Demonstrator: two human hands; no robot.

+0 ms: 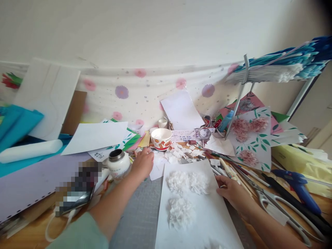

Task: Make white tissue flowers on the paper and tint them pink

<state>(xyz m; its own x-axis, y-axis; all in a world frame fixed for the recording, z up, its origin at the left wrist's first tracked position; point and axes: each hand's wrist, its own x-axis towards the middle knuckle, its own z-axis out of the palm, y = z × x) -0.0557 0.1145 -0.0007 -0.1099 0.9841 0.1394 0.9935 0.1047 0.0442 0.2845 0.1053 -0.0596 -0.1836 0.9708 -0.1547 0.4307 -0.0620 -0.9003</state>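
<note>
A white sheet of paper (178,238) lies in front of me on a grey mat (135,214). Several white crinkled paper blossoms (180,212) sit on the sheet. My right hand (230,190) rests at the sheet's right edge, its fingers loosely bent and a little apart, with nothing visible in them. Farther back, my left hand (142,164) is closed with curled fingers between a white jar (120,167) and a white-and-red paper bowl (161,140). Its fingertips are hidden, so whatever it may hold does not show. White paper scraps (178,152) lie beside the bowl.
To the right lie scissors (275,202), a blue glue gun (298,186) and several brushes and pens. A rack above them carries blue and white fuzzy stems (290,65). At left are a partly pixelated phone (80,197), a white cable and a white roll (31,151).
</note>
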